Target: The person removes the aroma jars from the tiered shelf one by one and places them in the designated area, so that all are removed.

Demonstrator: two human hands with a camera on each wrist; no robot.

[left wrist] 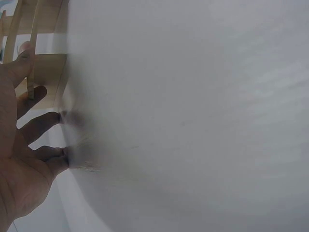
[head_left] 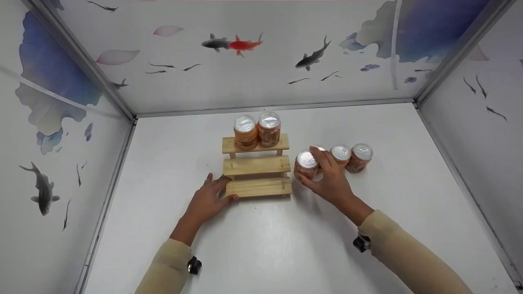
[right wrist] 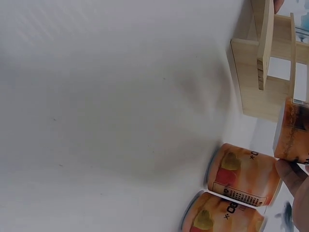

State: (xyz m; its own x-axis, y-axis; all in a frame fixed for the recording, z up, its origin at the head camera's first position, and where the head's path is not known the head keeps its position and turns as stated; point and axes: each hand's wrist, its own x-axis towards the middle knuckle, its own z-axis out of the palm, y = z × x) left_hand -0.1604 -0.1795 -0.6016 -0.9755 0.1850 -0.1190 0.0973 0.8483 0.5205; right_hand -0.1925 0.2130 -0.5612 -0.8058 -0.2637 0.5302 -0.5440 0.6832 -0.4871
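While bracing the pale three-step wooden rack (head_left: 256, 171) with flat, spread left hand (head_left: 207, 200), curls right hand (head_left: 329, 179) around silver-lidded orange jar (head_left: 306, 164).

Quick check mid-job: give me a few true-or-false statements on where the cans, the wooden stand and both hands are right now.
1. Two cans stand on the top step of the wooden stand. True.
2. The right hand holds a can on the middle step. False: it grips a can standing on the table, right of the stand.
3. The left hand touches the stand's bottom step. True.
4. The bottom step carries one can. False: it is bare.
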